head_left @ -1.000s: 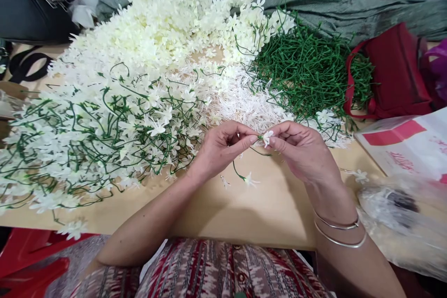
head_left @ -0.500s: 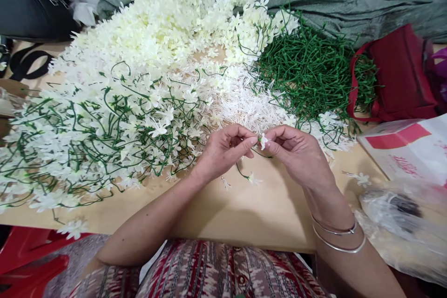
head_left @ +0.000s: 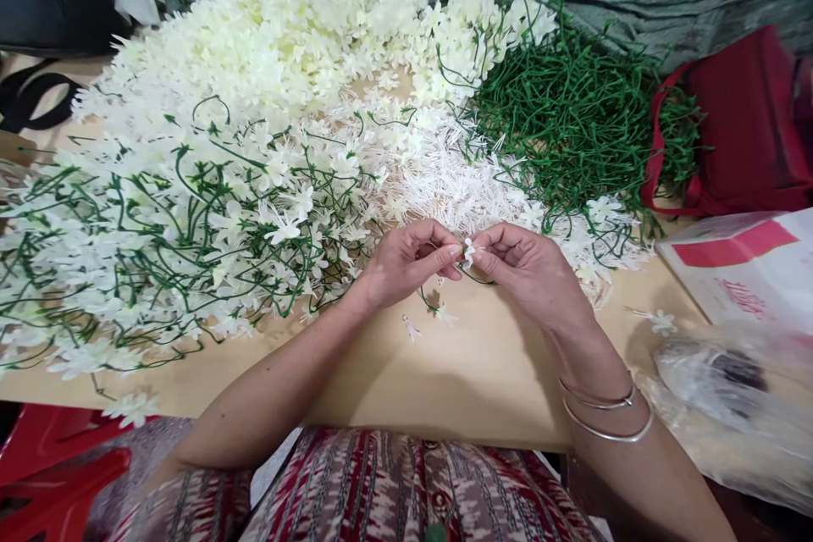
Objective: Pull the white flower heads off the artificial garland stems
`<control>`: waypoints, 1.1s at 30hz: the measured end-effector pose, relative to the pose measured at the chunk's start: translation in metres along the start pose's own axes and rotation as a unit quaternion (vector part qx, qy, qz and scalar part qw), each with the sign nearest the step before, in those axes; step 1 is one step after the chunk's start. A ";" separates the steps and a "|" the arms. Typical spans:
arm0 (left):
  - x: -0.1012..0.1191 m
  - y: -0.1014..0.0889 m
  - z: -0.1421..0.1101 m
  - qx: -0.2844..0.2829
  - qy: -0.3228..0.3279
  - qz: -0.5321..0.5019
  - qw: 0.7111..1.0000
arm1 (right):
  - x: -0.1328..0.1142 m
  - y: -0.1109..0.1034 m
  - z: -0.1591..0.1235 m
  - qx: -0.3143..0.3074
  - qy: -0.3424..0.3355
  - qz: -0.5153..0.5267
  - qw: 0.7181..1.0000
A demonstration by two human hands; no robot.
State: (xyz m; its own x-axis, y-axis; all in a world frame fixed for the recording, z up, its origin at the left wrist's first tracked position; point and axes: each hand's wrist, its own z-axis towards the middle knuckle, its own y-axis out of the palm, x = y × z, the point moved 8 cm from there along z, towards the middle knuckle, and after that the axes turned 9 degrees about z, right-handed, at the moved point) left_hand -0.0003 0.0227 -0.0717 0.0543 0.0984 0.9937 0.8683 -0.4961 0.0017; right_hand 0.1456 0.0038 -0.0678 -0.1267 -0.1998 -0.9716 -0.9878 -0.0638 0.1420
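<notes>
A small white artificial flower is pinched between my two hands, above the near part of the table. My left hand is closed, thumb and forefinger at the flower's left side. My right hand is closed too, its thumb and fingertips gripping the petals from the right. A bit of green stem curves below the fingers; whether it joins this flower is hidden. On the table under my hands lie a stemmed white flower and a small white stamen piece.
Stemmed white flowers are heaped at left, loose petals behind them. White stamens lie mid-table, green stems at back right. A red bag, a white-and-red box and a clear plastic bag stand right.
The view has shifted slightly. The fingers have moved closer around the white flower, and it has turned a little between them. Both hands keep their pinch.
</notes>
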 end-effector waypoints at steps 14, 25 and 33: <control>-0.002 0.003 0.002 0.008 0.015 0.004 1.000 | 0.000 -0.004 0.002 0.035 -0.010 0.021 0.999; -0.005 0.006 -0.003 0.024 0.030 0.019 0.999 | -0.005 -0.007 0.001 0.039 -0.029 -0.006 0.999; -0.001 0.007 -0.006 0.022 0.043 0.105 0.993 | -0.006 -0.005 0.000 -0.016 -0.010 -0.014 1.000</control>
State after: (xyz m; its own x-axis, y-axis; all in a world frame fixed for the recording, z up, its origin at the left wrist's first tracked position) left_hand 0.0029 0.0137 -0.0716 0.1960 -0.0775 0.9775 0.8630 -0.4598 -0.2095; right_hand 0.1514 0.0052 -0.0631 -0.1015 -0.1773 -0.9789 -0.9877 -0.1001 0.1205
